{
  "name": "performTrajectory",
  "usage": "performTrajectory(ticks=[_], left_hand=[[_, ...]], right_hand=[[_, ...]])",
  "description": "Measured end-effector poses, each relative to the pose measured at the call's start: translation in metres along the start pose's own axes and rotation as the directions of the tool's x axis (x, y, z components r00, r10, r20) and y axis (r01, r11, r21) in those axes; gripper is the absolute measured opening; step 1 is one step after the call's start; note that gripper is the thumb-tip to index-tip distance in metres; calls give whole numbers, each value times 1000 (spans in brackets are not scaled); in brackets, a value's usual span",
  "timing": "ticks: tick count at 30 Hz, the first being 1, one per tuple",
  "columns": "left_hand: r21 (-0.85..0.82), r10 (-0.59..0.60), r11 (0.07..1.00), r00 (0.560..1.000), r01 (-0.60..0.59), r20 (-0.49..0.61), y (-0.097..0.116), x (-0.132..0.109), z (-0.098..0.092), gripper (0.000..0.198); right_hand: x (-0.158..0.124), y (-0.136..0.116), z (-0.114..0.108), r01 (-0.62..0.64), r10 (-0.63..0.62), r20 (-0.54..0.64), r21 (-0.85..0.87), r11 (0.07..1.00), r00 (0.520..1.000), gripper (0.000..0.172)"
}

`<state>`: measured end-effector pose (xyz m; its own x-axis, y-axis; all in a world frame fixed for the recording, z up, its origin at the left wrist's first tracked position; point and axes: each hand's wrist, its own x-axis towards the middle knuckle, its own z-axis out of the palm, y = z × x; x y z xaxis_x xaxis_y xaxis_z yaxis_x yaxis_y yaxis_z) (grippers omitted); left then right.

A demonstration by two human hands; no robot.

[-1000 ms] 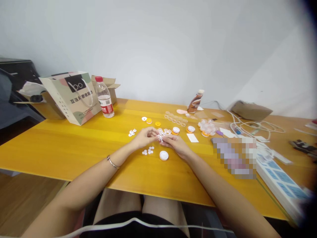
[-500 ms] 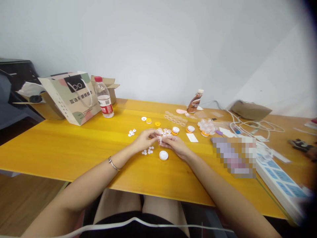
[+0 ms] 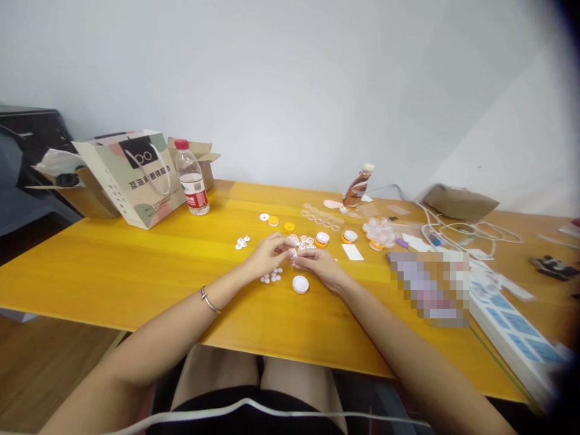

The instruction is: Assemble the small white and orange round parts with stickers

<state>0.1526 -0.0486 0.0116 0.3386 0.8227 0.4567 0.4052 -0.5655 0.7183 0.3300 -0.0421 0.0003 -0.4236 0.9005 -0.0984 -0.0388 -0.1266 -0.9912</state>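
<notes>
Close together over the middle of the yellow table (image 3: 181, 266), my left hand (image 3: 270, 255) and my right hand (image 3: 319, 266) both pinch one small white openwork piece (image 3: 293, 254). Behind the fingertips lies a pile of similar white openwork pieces (image 3: 306, 241). Several small white discs (image 3: 272, 277) lie just below my left hand, and a few more white pieces (image 3: 242, 242) are farther left. A round white lid-like part (image 3: 300, 284) rests in front of my right hand. Yellow rings (image 3: 289, 227) and white-and-orange round parts (image 3: 322, 238) sit behind.
At the left stand a paper bag (image 3: 145, 181), a red-capped water bottle (image 3: 193, 184) and open cardboard boxes. A brown drink bottle (image 3: 359, 186) is at the back. On the right are clear flower-shaped parts (image 3: 379, 231), a blurred-out object (image 3: 428, 290), cables and a power strip (image 3: 512, 323).
My fingers have shifted slightly around the white openwork piece, which is now more covered by them. The whole view has moved a little.
</notes>
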Motion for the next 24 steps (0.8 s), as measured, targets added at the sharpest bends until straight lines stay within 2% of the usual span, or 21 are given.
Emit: performTrajectory(ticks=[4,12,14,21,24], left_hand=[[11,-18,1000,1000,18,8,-2,0,1,15],[-22,-138,990,990,139,30,-4,2,6,8],[-27,-114,993,993,115,27,-3,2,4,9],[-153,23,988,1000,-25,-13,4,4,1,11],[-128,42,991,999,-45,-27,1,5,3,18]], right_hand=[[-1,-1,1,8,-8,4,-9,1000,1000,21],[-3,-3,4,25,-29,-43,-104,994,999,26],[-4,-5,5,29,-33,-40,-85,996,999,25],[-5,-11,1,-17,9,49,173,985,999,22],[-1,-11,-4,42,-39,-19,199,979,999,24]])
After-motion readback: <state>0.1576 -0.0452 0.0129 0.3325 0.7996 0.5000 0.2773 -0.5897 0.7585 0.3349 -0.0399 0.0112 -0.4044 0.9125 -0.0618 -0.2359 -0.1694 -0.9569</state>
